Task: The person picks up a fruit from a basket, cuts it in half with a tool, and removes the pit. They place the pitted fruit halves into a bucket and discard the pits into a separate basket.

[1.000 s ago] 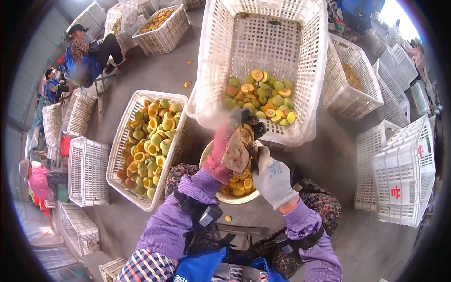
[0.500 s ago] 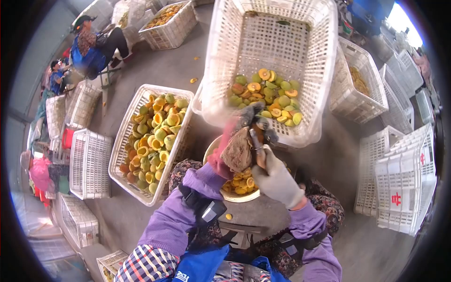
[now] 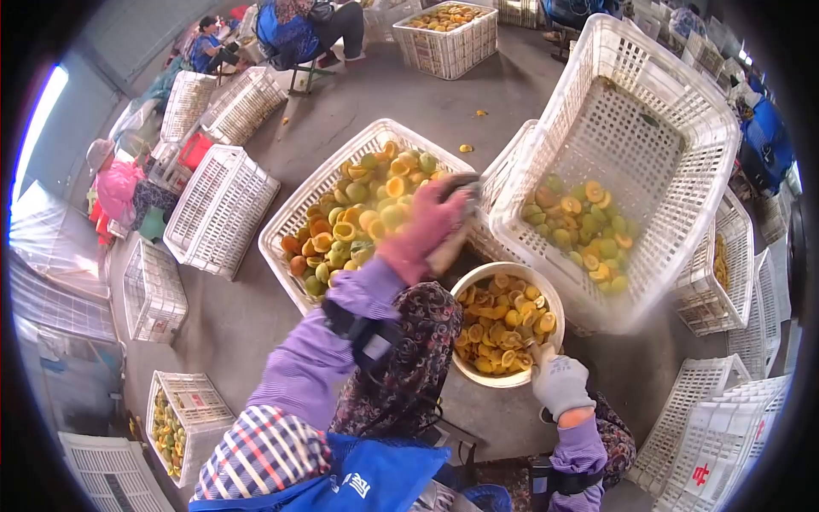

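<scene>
My left hand [image 3: 429, 229], in a pink glove with dark fingertips, reaches over the near right side of a white crate [image 3: 288, 271] of hollowed peach halves [image 3: 344, 231]. Motion smears its fingers, and I cannot tell whether they hold anything. My right hand [image 3: 560, 384], in a whitish glove, is closed at the right rim of a round tub [image 3: 554, 294]. A slim hand tool [image 3: 536, 352] juts from its fingers over the tub. Yellow-orange scooped peach pieces [image 3: 495, 324] lie inside the tub.
A large white crate [image 3: 653, 64] with cut peach halves [image 3: 589, 224] tilts toward me at right. White crates [image 3: 220, 213] stand at left, and more [image 3: 725, 418] at lower right. Seated people [image 3: 303, 34] are at the back. Fruit scraps [image 3: 466, 148] dot the floor.
My hands, together over the tub before, are now apart. The left has swung over the crate of hollowed halves; the right has dropped to the tub's rim. The view has turned left.
</scene>
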A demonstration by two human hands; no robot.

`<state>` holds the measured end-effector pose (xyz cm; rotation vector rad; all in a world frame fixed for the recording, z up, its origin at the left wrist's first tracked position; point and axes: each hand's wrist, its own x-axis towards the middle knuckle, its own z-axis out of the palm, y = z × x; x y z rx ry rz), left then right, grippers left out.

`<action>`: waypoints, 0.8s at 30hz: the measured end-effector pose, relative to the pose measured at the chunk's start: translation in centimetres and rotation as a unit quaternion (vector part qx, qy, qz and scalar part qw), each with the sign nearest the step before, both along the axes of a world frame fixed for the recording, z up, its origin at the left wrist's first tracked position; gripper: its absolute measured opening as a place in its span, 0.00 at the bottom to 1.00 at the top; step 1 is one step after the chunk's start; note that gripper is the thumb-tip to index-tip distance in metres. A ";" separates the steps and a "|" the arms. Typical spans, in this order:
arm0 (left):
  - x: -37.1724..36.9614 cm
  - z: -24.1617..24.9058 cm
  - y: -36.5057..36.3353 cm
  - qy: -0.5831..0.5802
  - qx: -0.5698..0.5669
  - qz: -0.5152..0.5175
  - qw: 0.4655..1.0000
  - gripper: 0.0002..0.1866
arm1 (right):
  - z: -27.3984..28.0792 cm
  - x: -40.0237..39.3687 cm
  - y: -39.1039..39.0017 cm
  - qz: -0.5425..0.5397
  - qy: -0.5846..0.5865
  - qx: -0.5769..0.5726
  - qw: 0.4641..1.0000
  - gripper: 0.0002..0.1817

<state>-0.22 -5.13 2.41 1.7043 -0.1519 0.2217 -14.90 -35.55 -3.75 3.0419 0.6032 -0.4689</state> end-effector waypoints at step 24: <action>12.2 -10.2 15.4 0.067 0.511 0.234 0.824 0.23 | 2.6 2.1 2.7 -0.020 -0.026 0.116 0.993 0.12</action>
